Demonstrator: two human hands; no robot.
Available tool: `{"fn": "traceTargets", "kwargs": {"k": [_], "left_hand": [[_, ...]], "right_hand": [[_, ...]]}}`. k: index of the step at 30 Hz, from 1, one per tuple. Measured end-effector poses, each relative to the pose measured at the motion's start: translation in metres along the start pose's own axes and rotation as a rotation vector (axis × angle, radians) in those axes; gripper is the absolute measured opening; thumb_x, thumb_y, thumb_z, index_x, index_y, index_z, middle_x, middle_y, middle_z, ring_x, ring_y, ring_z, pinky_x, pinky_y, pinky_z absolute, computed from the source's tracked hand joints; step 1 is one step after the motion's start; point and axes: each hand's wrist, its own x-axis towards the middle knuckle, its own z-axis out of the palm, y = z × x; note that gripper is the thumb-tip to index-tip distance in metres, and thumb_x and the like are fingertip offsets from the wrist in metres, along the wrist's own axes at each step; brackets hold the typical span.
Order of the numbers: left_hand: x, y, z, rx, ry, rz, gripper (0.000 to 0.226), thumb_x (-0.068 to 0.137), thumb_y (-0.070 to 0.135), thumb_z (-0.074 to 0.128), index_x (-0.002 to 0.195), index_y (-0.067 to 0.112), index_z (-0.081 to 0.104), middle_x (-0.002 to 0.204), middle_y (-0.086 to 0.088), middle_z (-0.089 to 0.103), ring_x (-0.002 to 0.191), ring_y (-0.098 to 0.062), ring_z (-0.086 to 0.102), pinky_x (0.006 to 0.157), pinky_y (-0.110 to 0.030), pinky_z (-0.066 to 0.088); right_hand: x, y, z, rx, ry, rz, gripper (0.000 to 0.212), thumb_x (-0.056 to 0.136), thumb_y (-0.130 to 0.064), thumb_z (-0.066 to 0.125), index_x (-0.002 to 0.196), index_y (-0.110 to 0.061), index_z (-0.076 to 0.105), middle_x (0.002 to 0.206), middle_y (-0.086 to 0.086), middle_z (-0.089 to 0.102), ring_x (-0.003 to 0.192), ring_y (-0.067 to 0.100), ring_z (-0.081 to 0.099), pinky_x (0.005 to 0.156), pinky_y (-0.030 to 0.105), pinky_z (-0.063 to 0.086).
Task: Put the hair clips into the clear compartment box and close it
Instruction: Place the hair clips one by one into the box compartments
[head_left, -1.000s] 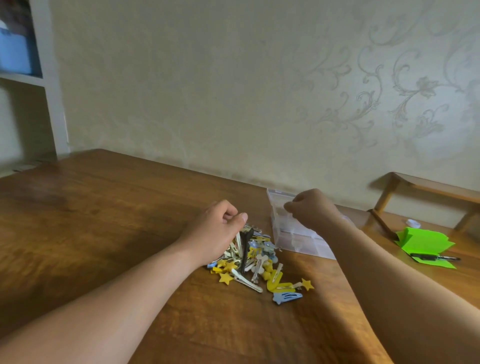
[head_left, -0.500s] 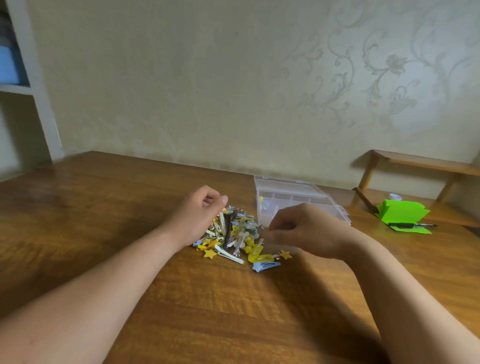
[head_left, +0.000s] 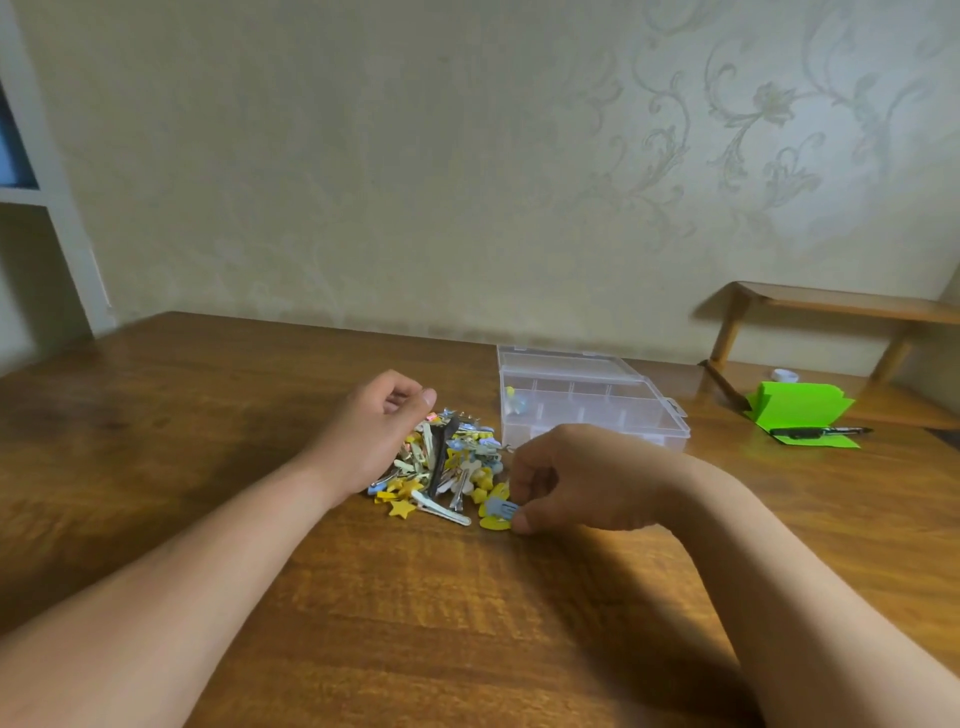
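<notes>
Task's things: the hair clips (head_left: 441, 467) lie heaped in one tangled pile on the surface (head_left: 208, 467), just in front and to the left of the clear compartment box (head_left: 592, 410).
Box: it stands with its lid (head_left: 561, 361) folded back; one small yellow-and-blue piece (head_left: 514, 400) sits in the far-left compartment, and the other compartments look bare.
Right grip: the right hand (head_left: 582, 478) has thumb and fingers narrowed onto a blue clip (head_left: 501, 506) at the pile's near-right edge, low against the wood.
Left grip: the left hand (head_left: 374, 436) rests at the pile's left side with fingers curled and thumb against the forefinger; I cannot tell whether anything is inside.
Risk, snagging: the blue clip lies on a yellow clip (head_left: 493, 522), so a lift could drag that neighbour along and drop it short of the box.
Risk, slipping: the pinch is on a thin, flat piece; a light hold could let it slip on the way over.
Risk, box: the box looks light, so a knock from the wrist could shove it or spill its contents.
Risk, closing: a clip left across a divider or rim would probably keep the lid from shutting.
Surface: dark, glossy wood with strong grain.
Room: pale wallpaper (head_left: 727, 130) with a scroll pattern, a white shelf unit (head_left: 52, 208) at far left, a low wooden rack (head_left: 831, 306) at right.
Other things: green paper (head_left: 795, 410) with a pen (head_left: 821, 431) on it, well apart from the box.
</notes>
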Motion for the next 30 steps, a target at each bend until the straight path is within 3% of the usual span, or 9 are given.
{"fn": "traceTargets", "kwargs": {"k": [4,9,13,17,20,22,25,28,30], "left_hand": [[-0.001,0.000,0.000,0.004,-0.001,0.003,0.031,0.106,0.050,0.057,0.124,0.027,0.067,0.116,0.012,0.065,0.109,-0.002,0.059,0.084,-0.024,0.046],[0.000,-0.001,-0.001,0.005,-0.005,0.000,0.032,0.106,0.050,0.057,0.125,0.027,0.067,0.116,0.011,0.065,0.109,-0.003,0.059,0.083,-0.023,0.045],[0.001,-0.001,0.000,0.002,-0.008,-0.002,0.030,0.106,0.049,0.057,0.124,0.027,0.067,0.115,0.010,0.065,0.108,-0.004,0.059,0.081,-0.023,0.045],[0.003,-0.003,0.002,-0.019,-0.009,-0.002,0.029,0.105,0.049,0.058,0.122,0.027,0.068,0.112,0.010,0.064,0.102,-0.003,0.059,0.077,-0.022,0.043],[0.007,-0.007,0.002,-0.021,-0.025,0.003,0.028,0.105,0.052,0.058,0.120,0.030,0.067,0.112,0.012,0.065,0.105,-0.005,0.062,0.081,-0.026,0.047],[0.009,-0.010,0.003,-0.018,-0.039,0.008,0.029,0.104,0.055,0.057,0.120,0.032,0.066,0.113,0.012,0.067,0.108,-0.007,0.064,0.088,-0.031,0.052],[0.011,-0.012,0.004,-0.011,-0.040,0.009,0.030,0.104,0.057,0.056,0.119,0.033,0.065,0.114,0.013,0.067,0.108,-0.006,0.064,0.094,-0.036,0.055],[0.012,-0.011,0.005,-0.019,-0.044,0.002,0.029,0.104,0.056,0.056,0.118,0.032,0.065,0.116,0.012,0.064,0.107,-0.006,0.063,0.093,-0.034,0.054],[0.012,-0.010,0.005,-0.017,-0.041,-0.003,0.028,0.104,0.056,0.057,0.117,0.032,0.065,0.115,0.011,0.063,0.106,-0.005,0.062,0.089,-0.032,0.053]], "right_hand": [[0.000,-0.002,0.001,0.023,0.006,-0.013,0.011,0.094,-0.041,0.079,0.101,-0.036,0.072,0.093,-0.015,0.067,0.084,0.005,0.062,0.071,0.019,0.044],[0.004,-0.001,0.004,0.059,0.020,-0.034,0.007,0.094,-0.038,0.079,0.098,-0.038,0.073,0.093,-0.016,0.070,0.088,0.006,0.065,0.074,0.022,0.049],[0.003,-0.001,0.003,0.124,0.051,-0.047,0.010,0.093,-0.037,0.080,0.100,-0.031,0.080,0.095,-0.014,0.076,0.091,0.009,0.070,0.083,0.033,0.061],[0.000,0.003,-0.003,0.367,0.075,-0.097,0.009,0.094,-0.027,0.081,0.099,-0.019,0.082,0.094,0.002,0.080,0.086,0.022,0.075,0.080,0.040,0.061],[0.002,0.006,-0.005,0.545,0.178,-0.084,0.007,0.095,-0.019,0.079,0.097,-0.012,0.080,0.089,0.006,0.079,0.075,0.015,0.069,0.072,0.025,0.055],[0.009,0.012,-0.015,0.579,0.360,-0.006,0.004,0.095,-0.016,0.078,0.094,-0.013,0.080,0.083,0.002,0.078,0.071,0.008,0.064,0.068,0.023,0.049],[0.033,0.030,-0.042,0.540,0.580,0.191,0.007,0.095,-0.020,0.077,0.098,-0.015,0.081,0.087,0.003,0.081,0.076,0.015,0.066,0.067,0.034,0.048],[0.065,0.048,-0.060,0.425,0.575,0.376,0.008,0.093,-0.015,0.075,0.093,-0.011,0.082,0.089,0.011,0.080,0.071,0.017,0.064,0.054,0.026,0.047],[0.087,0.055,-0.063,0.332,0.474,0.448,0.011,0.088,-0.015,0.076,0.088,-0.007,0.084,0.082,0.013,0.080,0.067,0.019,0.062,0.055,0.025,0.047]]}}
